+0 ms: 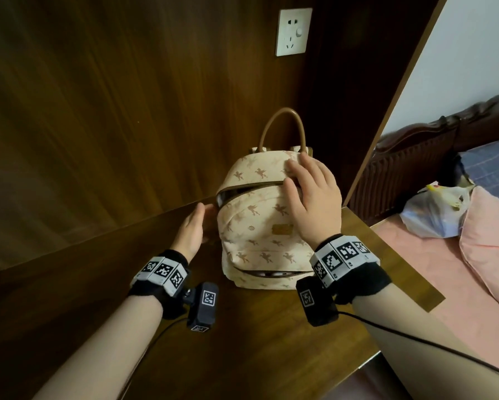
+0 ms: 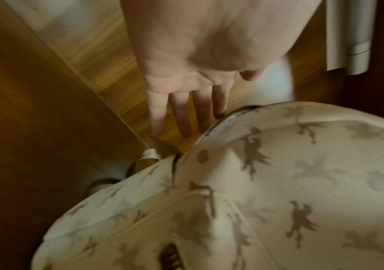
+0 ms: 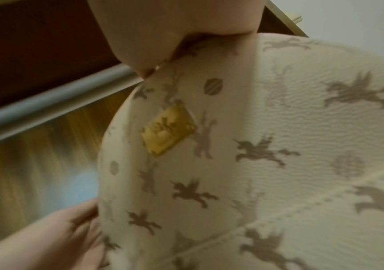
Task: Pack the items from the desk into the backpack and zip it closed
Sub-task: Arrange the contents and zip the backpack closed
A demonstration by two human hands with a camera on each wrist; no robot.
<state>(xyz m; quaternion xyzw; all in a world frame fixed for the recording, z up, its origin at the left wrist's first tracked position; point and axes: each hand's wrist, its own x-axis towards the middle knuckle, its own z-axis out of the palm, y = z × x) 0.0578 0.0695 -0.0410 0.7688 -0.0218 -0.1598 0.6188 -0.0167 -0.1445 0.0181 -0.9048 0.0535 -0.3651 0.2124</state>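
Observation:
A cream backpack (image 1: 259,226) printed with winged horses stands upright on the wooden desk (image 1: 242,342), its brown handle (image 1: 283,114) up. Its main zip gapes at the upper left (image 1: 242,193), and the front pocket (image 1: 271,274) low down is open too. My right hand (image 1: 306,183) lies spread on the bag's top right, thumb at the zip line; its wrist view shows the palm (image 3: 145,45) against the fabric (image 3: 255,146). My left hand (image 1: 197,217) is at the bag's left side, fingers (image 2: 186,113) straight beside the zip's end, holding nothing. The contents are hidden.
Dark wood panelling with a white wall socket (image 1: 293,31) rises behind the desk. The desk's right edge (image 1: 401,255) drops off to a bed with a pink sheet, a plastic bag (image 1: 436,212) and a pink pillow (image 1: 496,249). Wrist-camera cables trail over the desk front.

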